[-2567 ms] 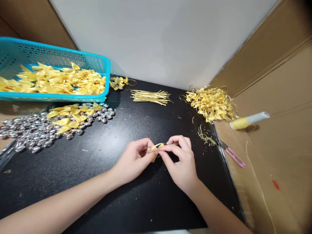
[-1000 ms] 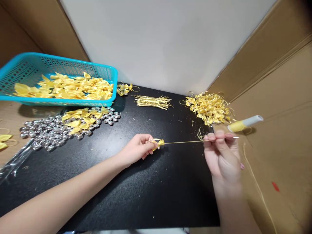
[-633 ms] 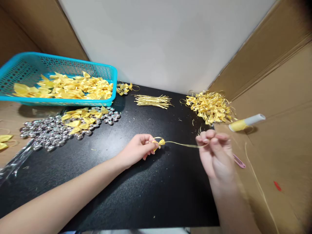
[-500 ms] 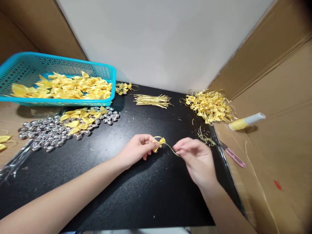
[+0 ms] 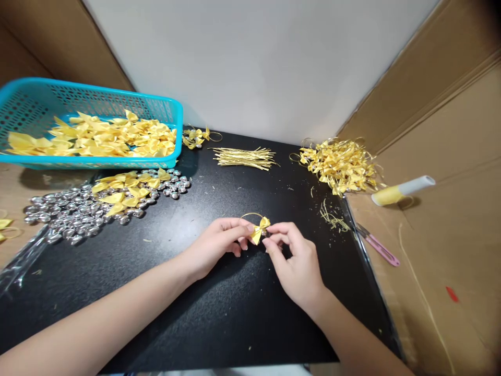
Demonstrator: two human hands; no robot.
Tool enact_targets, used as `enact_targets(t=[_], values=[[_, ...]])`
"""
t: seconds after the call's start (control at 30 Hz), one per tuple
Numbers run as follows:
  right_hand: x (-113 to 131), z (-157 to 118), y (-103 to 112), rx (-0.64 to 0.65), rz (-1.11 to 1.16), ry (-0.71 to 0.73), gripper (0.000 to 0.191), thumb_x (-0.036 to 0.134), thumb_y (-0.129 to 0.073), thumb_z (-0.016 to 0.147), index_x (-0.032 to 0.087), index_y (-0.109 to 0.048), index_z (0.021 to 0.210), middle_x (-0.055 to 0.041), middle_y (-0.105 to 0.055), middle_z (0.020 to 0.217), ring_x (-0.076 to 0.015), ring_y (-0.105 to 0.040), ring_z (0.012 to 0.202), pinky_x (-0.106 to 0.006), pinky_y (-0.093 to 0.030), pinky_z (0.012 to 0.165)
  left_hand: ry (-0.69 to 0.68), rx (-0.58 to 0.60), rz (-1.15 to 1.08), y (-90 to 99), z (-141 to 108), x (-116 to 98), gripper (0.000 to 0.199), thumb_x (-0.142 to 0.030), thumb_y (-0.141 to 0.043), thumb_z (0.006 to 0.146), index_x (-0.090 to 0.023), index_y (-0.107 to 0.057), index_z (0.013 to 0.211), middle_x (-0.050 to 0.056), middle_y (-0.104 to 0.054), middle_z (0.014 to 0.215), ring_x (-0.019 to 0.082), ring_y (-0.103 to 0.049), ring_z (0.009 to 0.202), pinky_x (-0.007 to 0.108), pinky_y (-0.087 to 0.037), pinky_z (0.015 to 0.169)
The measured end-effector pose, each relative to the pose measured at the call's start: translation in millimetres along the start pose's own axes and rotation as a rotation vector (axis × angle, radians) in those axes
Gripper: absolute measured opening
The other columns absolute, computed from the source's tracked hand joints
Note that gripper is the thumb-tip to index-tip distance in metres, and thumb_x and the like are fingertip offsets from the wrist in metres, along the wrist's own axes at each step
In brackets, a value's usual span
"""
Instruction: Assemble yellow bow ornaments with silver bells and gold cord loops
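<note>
Over the black tabletop (image 5: 176, 318), my left hand (image 5: 219, 243) pinches a yellow ribbon bow (image 5: 258, 230) by its left side. A thin gold cord (image 5: 251, 214) arcs up from the bow in a loop, and a small silver bead shows by its knot. My right hand (image 5: 293, 258) is closed at the bow's right edge, thumb and forefinger against the knot. The cord's end there is mostly hidden by those fingers.
At left a blue basket (image 5: 179, 125) holds yellow bows; silver beads (image 5: 74, 209) and loose bows (image 5: 121, 193) lie before it. Gold cords (image 5: 245, 157) lie at the back, corded bows (image 5: 340, 167) at right, near cord scraps (image 5: 332, 216) and a pink-handled cutter (image 5: 381, 249).
My right hand has moved left, from the drawn-out cord end to the bow. The cord stretch between the hands no longer shows. My left hand keeps its pinch on the bow.
</note>
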State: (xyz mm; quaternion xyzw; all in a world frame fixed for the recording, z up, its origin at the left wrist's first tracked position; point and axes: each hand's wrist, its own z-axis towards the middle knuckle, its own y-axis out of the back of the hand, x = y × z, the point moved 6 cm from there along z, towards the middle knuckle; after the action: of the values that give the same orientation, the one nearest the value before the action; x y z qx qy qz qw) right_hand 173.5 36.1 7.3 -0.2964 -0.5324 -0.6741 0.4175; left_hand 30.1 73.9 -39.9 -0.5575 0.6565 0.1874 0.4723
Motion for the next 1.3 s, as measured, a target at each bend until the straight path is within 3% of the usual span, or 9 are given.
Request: enact_targets(t=[0.2,0.6,1.0,1.3], values=[[-7.0,-0.7,-6.5,0.121,0.027,-0.093,0.007,0.018,-0.051,0.089,0.023,-0.046,0.09,0.0057,-0.059,0.064,-0.0096,-0.053,0.053,-0.02,-0.039,0.054,0.011,-0.007,-0.067,-1.9,-0.2,1.0,0.025,-0.038,-0.077,0.067,-0.014,-0.069,0.068,-0.002,-0.058,0.059,0.007,-0.048,0.055,0.017,-0.039,0.05],[-8.7,-0.6,-6.5,0.138,0.058,-0.126,0.009,0.019,-0.051,0.088,0.023,-0.044,0.087,0.0093,-0.044,0.058,-0.0083,-0.042,0.05,-0.02,-0.033,0.052,0.071,-0.028,-0.105,-2.0,-2.7,4.8,0.031,-0.04,-0.081,0.061,-0.014,-0.064,0.059,-0.004,-0.052,0.052,0.006,-0.042,0.05,0.018,-0.031,0.049],[-10.2,-0.3,-5.6,0.121,0.104,-0.136,0.009,0.022,-0.052,0.088,0.023,-0.044,0.086,0.0074,-0.049,0.061,-0.0091,-0.044,0.052,-0.021,-0.035,0.053,-0.096,-0.003,0.123,-2.8,-6.1,-3.5,0.028,-0.039,-0.069,0.075,-0.016,-0.066,0.059,-0.004,-0.05,0.052,0.008,-0.04,0.052,0.022,-0.031,0.053],[-11.3,-0.7,-6.3,0.147,0.15,-0.151,0.01,0.021,-0.053,0.087,0.023,-0.044,0.085,0.0076,-0.047,0.06,-0.0091,-0.044,0.052,-0.022,-0.036,0.053,-0.133,-0.036,0.153,-2.0,-7.8,-6.3,0.031,-0.04,-0.067,0.075,-0.017,-0.062,0.056,-0.004,-0.048,0.051,0.009,-0.039,0.052,0.023,-0.031,0.053]])
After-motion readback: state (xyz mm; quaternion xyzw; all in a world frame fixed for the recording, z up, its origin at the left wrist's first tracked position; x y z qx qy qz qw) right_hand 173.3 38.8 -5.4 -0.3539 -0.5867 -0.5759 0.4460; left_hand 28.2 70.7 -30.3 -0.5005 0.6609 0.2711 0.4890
